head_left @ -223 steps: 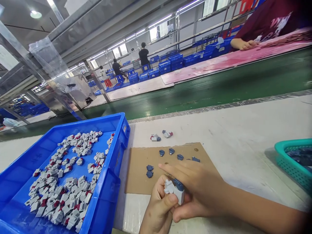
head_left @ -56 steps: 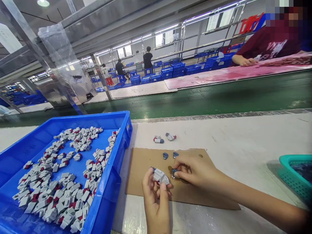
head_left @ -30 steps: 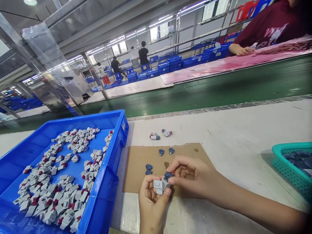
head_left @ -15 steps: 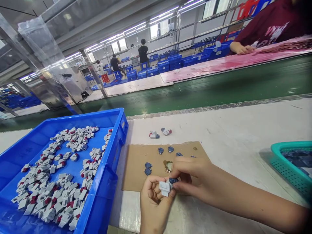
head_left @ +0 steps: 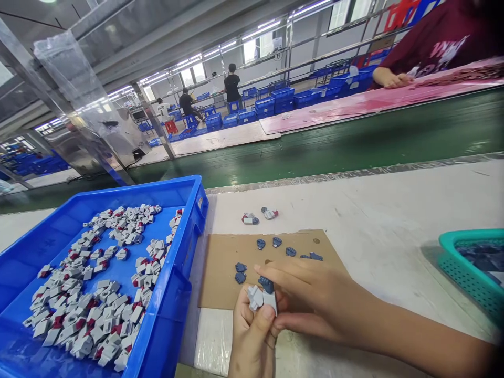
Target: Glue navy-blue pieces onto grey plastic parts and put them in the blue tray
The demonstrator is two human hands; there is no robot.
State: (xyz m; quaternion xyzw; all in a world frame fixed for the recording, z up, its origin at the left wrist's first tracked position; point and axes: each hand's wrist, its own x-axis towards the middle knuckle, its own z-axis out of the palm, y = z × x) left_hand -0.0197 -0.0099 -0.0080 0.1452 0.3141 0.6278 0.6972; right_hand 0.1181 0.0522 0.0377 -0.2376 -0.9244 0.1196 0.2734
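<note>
Near the bottom centre, my left hand [head_left: 252, 325] pinches a light grey plastic part [head_left: 269, 300], its thumb across the front. A dark blue piece [head_left: 266, 284] sits at the top of that part. My right hand [head_left: 311, 294] is at the right side of the part, fingers stretched over it and thumb low beside it; whether it grips the part is hard to tell. Behind the hands lies a cardboard sheet [head_left: 220, 252] with several dark blue pieces [head_left: 290, 251] on it. Two grey, red and blue assemblies [head_left: 270, 213] rest beyond the cardboard.
A blue bin [head_left: 199, 210] full of grey and red parts stands at left. At right is a teal basket [head_left: 449, 262] with dark pieces. A green conveyor [head_left: 334, 147] crosses behind, and a person's hand [head_left: 394, 79] is on the pink surface beyond.
The grey part has turned in my left hand, with the blue piece now on top. My right hand's fingers have opened out, uncovering more blue pieces on the cardboard.
</note>
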